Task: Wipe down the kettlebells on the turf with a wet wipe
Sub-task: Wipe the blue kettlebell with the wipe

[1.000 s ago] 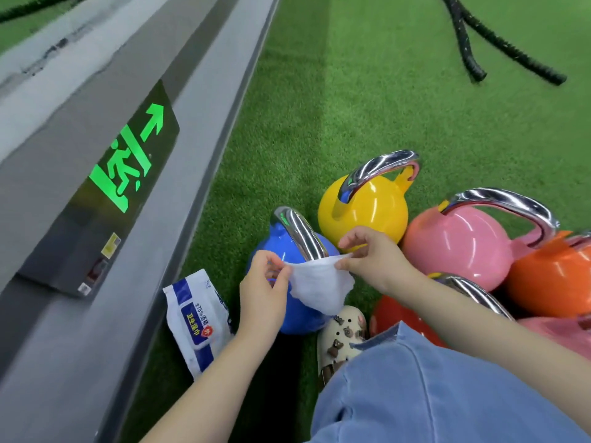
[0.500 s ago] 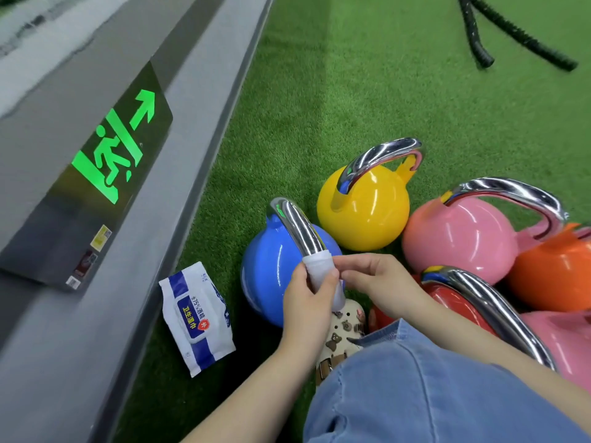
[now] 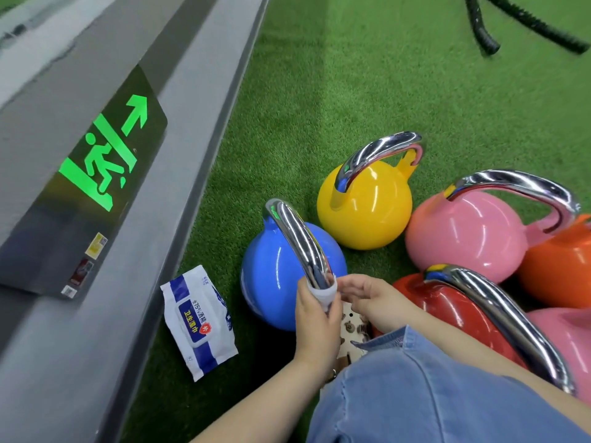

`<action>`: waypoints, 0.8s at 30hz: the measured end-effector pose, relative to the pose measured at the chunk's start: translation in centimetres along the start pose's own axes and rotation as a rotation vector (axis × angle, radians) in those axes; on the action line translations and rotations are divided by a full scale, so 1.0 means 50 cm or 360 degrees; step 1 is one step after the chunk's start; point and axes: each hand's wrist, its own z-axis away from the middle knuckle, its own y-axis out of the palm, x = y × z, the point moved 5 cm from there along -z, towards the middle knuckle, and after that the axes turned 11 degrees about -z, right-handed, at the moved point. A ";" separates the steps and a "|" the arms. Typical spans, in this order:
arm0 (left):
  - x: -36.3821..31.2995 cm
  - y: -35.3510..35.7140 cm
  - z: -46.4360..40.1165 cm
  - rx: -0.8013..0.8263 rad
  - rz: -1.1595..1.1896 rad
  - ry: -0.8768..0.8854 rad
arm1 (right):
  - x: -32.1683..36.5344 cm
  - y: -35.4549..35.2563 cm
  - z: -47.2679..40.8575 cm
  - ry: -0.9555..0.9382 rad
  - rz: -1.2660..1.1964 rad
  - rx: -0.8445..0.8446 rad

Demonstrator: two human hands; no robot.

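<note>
My knee in blue denim (image 3: 415,394) fills the near edge, with my pale clog (image 3: 353,327) just past it. My left hand (image 3: 315,318) curls its grip round the white wet wipe (image 3: 329,294), which is wrapped about the near end of the chrome handle (image 3: 300,241) of the blue kettlebell (image 3: 271,279). My right hand (image 3: 375,297) sits just beside it, fingers loosely bent and holding nothing that I can see, close to the wipe's edge.

The wipe is soft, thin and damp, so I judge it will bunch or slip unless I keep it pinched flat against the metal. The handle is smooth, hard and likely slippery when wet; the bell itself looks heavy and should stay put as I slide along the bar, which is the best place to hold.

The wipe pack (image 3: 198,321) lies on the turf (image 3: 319,123) to my left, near the grey wall base (image 3: 128,282), which hems me in there. To my right the red kettlebell (image 3: 447,308), pink kettlebell (image 3: 463,231) and orange kettlebell (image 3: 563,266) crowd together, touching. The yellow kettlebell (image 3: 364,206) stands just beyond the blue one. Open turf lies farther off, up to the black ropes (image 3: 479,30).
</note>
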 end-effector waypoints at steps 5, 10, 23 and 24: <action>-0.048 -0.016 -0.026 -0.0236 0.0272 -0.0248 | 0.034 -0.007 0.000 -0.0078 -0.0194 0.0003; -0.078 -0.041 -0.095 -0.0123 0.0494 -0.0704 | 0.111 0.010 0.014 -0.0284 -0.0063 0.0196; 0.007 0.002 -0.018 -0.0098 -0.0030 -0.0065 | -0.005 -0.018 0.009 -0.0011 0.0024 0.0139; 0.018 0.004 -0.014 -0.0090 -0.0168 0.0019 | -0.019 -0.012 0.010 0.0056 0.0027 0.0194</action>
